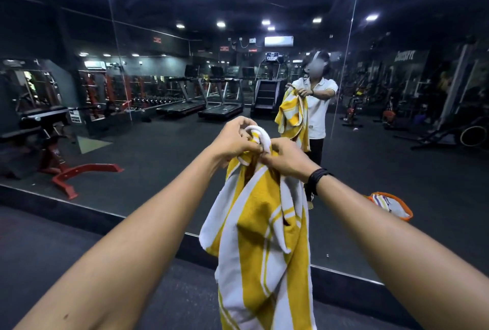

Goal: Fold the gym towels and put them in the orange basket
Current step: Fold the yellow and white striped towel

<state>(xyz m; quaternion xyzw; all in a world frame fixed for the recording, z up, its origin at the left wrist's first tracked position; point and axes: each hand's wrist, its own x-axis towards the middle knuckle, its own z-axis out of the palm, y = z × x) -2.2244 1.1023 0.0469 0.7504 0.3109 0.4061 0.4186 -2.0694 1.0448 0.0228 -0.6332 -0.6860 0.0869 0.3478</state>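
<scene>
A yellow and white striped gym towel (262, 237) hangs bunched in front of me, held up at chest height. My left hand (235, 139) pinches its top edge, fingers curled round a white loop of cloth. Close beside it, my right hand (284, 156), with a black band on the wrist, grips the same top edge. The orange basket (404, 209) shows as a reflection in the wall mirror at lower right, with striped cloth inside it.
A large wall mirror (158, 144) stands straight ahead and reflects a person holding the towel, treadmills, dumbbell racks and a red bench. A low black ledge runs along the mirror's base. Dark rubber floor (53, 250) lies below my arms.
</scene>
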